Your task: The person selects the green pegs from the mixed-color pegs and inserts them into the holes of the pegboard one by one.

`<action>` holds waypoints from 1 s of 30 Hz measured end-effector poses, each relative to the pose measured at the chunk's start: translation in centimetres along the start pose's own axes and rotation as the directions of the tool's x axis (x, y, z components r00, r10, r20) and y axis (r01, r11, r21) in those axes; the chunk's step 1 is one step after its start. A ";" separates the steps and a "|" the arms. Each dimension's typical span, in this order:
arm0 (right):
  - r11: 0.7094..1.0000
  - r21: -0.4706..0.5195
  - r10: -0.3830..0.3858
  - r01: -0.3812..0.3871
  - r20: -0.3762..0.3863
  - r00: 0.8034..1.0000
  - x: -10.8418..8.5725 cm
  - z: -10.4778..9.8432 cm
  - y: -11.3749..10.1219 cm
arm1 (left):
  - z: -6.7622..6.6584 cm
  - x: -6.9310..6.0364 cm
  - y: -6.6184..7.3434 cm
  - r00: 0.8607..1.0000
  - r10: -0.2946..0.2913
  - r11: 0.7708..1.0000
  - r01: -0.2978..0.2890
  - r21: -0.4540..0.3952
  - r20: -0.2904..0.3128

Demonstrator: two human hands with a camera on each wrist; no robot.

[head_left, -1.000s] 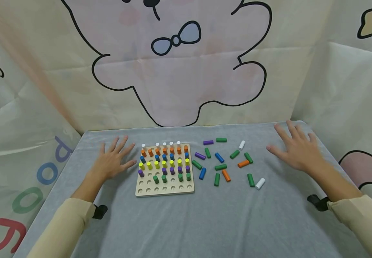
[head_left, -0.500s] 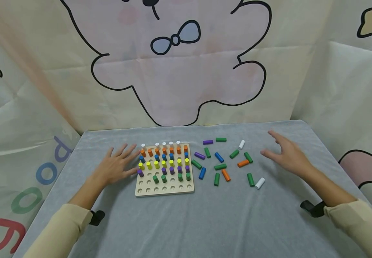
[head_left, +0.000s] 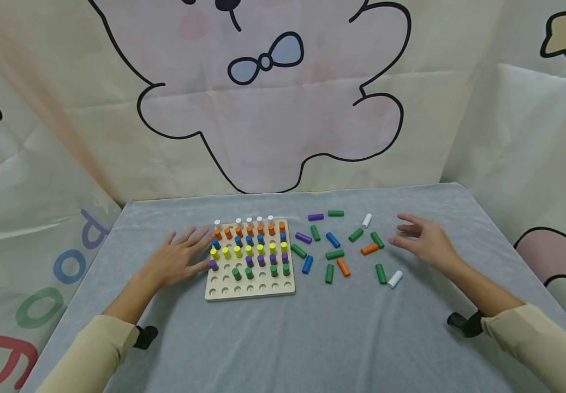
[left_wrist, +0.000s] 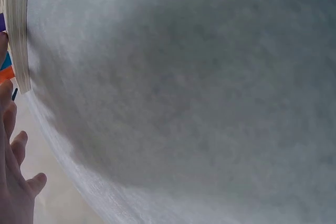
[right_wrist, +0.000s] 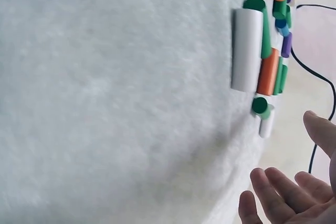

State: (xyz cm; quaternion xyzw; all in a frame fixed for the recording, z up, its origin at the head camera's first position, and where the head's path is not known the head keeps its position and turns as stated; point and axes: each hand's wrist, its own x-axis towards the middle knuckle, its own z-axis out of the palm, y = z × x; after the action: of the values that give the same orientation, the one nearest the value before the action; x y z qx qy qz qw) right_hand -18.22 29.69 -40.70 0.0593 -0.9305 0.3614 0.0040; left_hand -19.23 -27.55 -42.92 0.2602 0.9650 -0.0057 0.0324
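A wooden pegboard (head_left: 253, 292) lies left of centre on the table. Upright pegs stand in its rows: white, orange, blue, yellow, purple and green, with bare holes toward the front edge. My left hand (head_left: 172, 263) is at the board's left side, fingers spread, thumb close to the purple peg (head_left: 213, 265); whether they touch cannot be told. My right hand (head_left: 427, 243), holding nothing, hovers right of the loose pegs, its fingers slightly bent. Nearest to it are a green peg (head_left: 377, 239) and an orange peg (head_left: 369, 249). In the right wrist view a white peg (right_wrist: 247, 50) lies closest.
Loose green, blue, purple, orange and white pegs are scattered right of the board, among them a blue peg (head_left: 333, 239). A grey cloth (head_left: 283, 344) covers the table. Behind it hangs a printed fabric backdrop (head_left: 273, 120).
My right hand has moved left and down toward the loose pegs, its spread fingers drawing together. My left hand has shifted slightly toward the board's edge. The pegs have stayed put.
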 end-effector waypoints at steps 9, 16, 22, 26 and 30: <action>1.000 0.006 0.015 -0.015 0.038 0.999 0.0 1.5 0.4 | 0.2 -0.2 0.1 0.999 0.022 0.998 -0.020 -0.053 0.034; 0.999 -0.043 -0.007 0.008 0.026 1.000 0.1 3.0 0.4 | 0.3 -0.3 0.4 0.999 0.036 0.995 -0.033 -0.090 0.034; 0.998 -0.061 -0.021 0.020 -0.011 1.000 0.1 3.6 0.4 | 0.7 -0.3 0.2 0.999 0.046 0.991 -0.043 -0.123 0.023; 0.997 -0.076 -0.022 0.019 -0.029 0.999 0.1 3.8 0.4 | 0.7 -0.2 0.2 0.999 0.039 0.989 -0.034 -0.145 0.032; 0.995 -0.096 -0.021 0.017 -0.039 0.999 0.1 3.9 0.3 | 0.6 -0.1 0.1 0.998 0.037 0.989 -0.030 -0.148 0.042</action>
State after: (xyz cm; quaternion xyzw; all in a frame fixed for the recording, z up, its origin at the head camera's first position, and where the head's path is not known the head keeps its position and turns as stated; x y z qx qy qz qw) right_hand -18.26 27.31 -43.76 0.0606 -0.9459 0.3175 0.0286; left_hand -19.06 -27.55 -43.52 0.2732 0.9573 0.0603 0.0732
